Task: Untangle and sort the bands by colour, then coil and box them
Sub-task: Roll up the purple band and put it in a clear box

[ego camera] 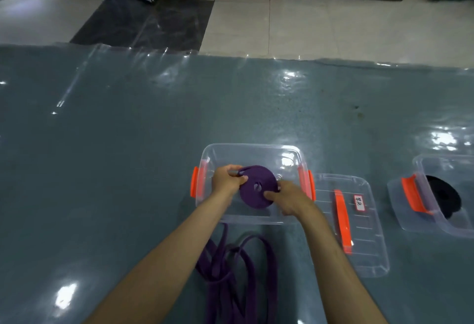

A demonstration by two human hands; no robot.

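Over clear box (252, 150), hands hold purple coil (257, 186)

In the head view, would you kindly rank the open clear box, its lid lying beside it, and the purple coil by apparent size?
1. open clear box and lid: look alike, unranked.
2. purple coil, held by both hands: clearly smallest.

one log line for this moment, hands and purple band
step: coiling | left hand: grips purple coil | right hand: grips coil | coil over open clear box | loose purple band trails on table
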